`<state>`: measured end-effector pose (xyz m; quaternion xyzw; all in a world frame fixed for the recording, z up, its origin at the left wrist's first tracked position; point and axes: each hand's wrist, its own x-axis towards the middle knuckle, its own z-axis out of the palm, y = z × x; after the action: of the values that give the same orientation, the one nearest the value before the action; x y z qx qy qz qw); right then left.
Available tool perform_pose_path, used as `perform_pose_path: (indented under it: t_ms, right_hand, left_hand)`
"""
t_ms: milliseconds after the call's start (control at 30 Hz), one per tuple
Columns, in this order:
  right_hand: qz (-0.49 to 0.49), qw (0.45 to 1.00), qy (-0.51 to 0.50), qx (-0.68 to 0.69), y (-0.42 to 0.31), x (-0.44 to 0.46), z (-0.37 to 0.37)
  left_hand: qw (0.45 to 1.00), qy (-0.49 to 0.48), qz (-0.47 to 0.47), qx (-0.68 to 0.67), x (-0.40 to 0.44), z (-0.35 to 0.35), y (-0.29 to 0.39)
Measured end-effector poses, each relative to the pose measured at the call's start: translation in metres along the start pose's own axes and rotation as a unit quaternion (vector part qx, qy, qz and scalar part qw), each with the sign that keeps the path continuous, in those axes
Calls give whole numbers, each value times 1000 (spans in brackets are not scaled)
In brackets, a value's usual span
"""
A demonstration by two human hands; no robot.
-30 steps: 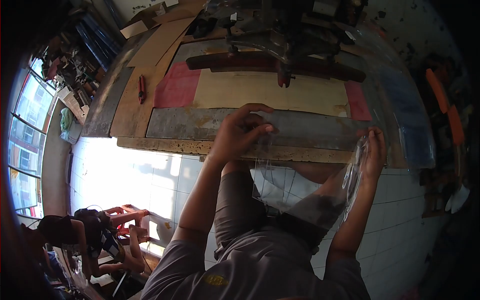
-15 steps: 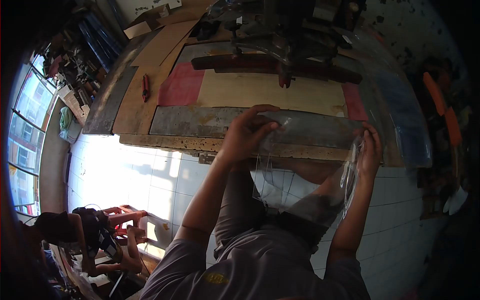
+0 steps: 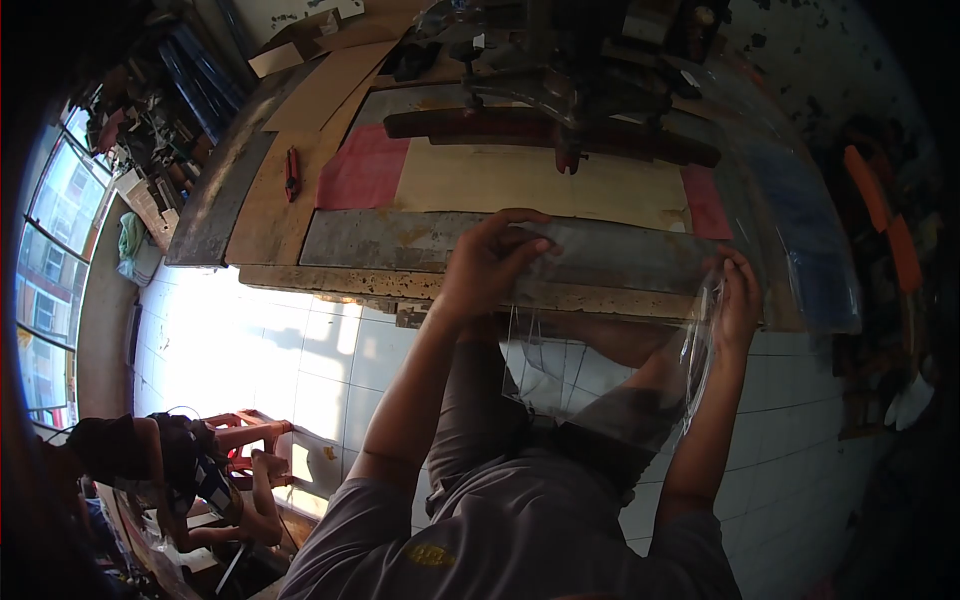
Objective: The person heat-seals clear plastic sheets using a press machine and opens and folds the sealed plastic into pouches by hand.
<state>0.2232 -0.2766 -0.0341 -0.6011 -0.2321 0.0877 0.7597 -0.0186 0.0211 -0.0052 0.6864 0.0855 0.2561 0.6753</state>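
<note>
A clear plastic sheet [image 3: 620, 385] hangs between my hands over the near edge of the worktable, drooping above my lap. My left hand [image 3: 492, 262] pinches its left upper corner between thumb and fingers. At the right edge, my right hand [image 3: 738, 300] grips the sheet, where the plastic bunches into shiny folds. Just beyond my hands lies a cream-coloured strip [image 3: 540, 185] with a pink patch [image 3: 365, 168] at its left end and another pink patch [image 3: 707, 203] at its right. Above the strip is a long dark press bar [image 3: 550, 135] on a metal arm.
A red utility knife [image 3: 291, 174] lies on brown board at the left of the table. Cardboard [image 3: 335, 85] is at the back left. Blue-tinted clear plastic [image 3: 805, 235] covers the right side. Another person [image 3: 190, 480] sits at lower left near a red stool [image 3: 262, 440].
My hands stay nearly in place, still holding the sheet. The plastic between them shifts slightly, and its upper edge looks more spread out.
</note>
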Motion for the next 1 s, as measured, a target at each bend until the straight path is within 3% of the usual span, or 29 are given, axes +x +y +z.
perform_pose_path:
  t_ms: [167,267,300,500,600,700,900,1000]
  right_hand:
    - [2,1000,-28,-1,-5,-1,2]
    - [30,995,-62,-75,-16,-4,-2]
    - [-5,987,-61,-149,-20,-4,-1]
    - [-202,921,-159,-293,-60,-7,12]
    - [-242,875,-206,-364,-72,-10,20]
    - [-258,860,-226,-378,-74,-9,24]
    - [-211,901,-232,-299,-68,-7,16]
    - [-209,877,-263,-345,-80,2,9]
  left_hand:
    - [999,29,-6,13,-1,0,1]
    - [998,51,6,32,0,-3,-2]
    - [998,54,9,41,0,-3,-2]
    - [996,65,-17,51,0,-1,0]
    - [996,67,-14,55,-1,-1,0]
    - [997,70,-7,40,0,1,-1]
    - [996,72,-3,55,0,1,0]
    - [995,78,-11,54,-1,1,0]
